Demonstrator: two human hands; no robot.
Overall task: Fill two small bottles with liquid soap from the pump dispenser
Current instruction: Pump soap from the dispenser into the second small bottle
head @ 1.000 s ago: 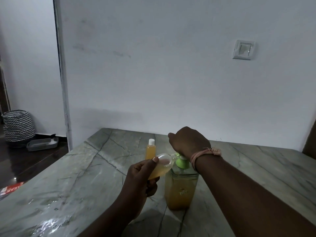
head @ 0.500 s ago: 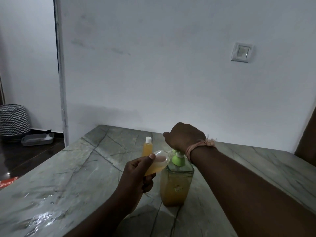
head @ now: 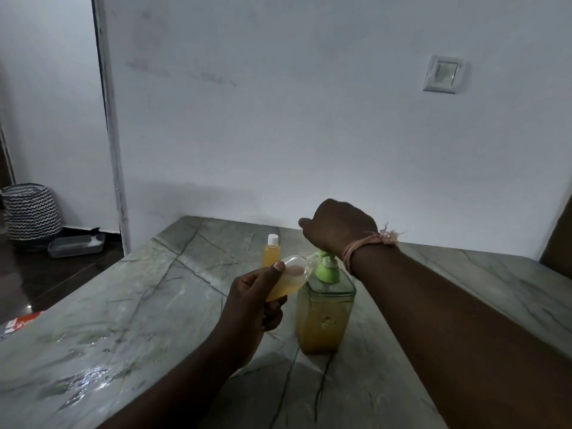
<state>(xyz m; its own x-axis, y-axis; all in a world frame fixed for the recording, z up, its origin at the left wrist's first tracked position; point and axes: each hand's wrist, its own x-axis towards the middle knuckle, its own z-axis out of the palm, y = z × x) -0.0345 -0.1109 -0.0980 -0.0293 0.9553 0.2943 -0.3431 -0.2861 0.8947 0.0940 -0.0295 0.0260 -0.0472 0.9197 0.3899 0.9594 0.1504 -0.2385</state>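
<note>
Soap dispenser (head: pixel 323 317) stands upright on the tabletop (head: pixel 148 305), about midway between its left and right edges and well away from the far edge at the wall (head: pixel 309 119); its clear body is partly filled with orange liquid and its pump head is green. The right hand (head: pixel 339 226) rests on top of the pump head with its fingers curled down over it, and a pink thread (head: pixel 368 244) is tied around the wrist. The left hand (head: pixel 252 300) grips 1 small bottle (head: pixel 289 278), tilted, with its open mouth at the green nozzle; this bottle is partly filled with orange liquid. The capped bottle (head: pixel 271 253), with a white cap and full of orange liquid, stands upright just behind the held one, toward the far edge. Both forearms cross the near part of the tabletop, so they hide some of its surface in front of the dispenser. The left part of the tabletop is bare, with wet shiny patches near the front left corner. The right part is bare too. Beyond the left edge, on the dark floor, stand a striped basket (head: pixel 31 212) and a grey tray (head: pixel 75 245) beside it. A light switch (head: pixel 443 74) is on the wall.
</note>
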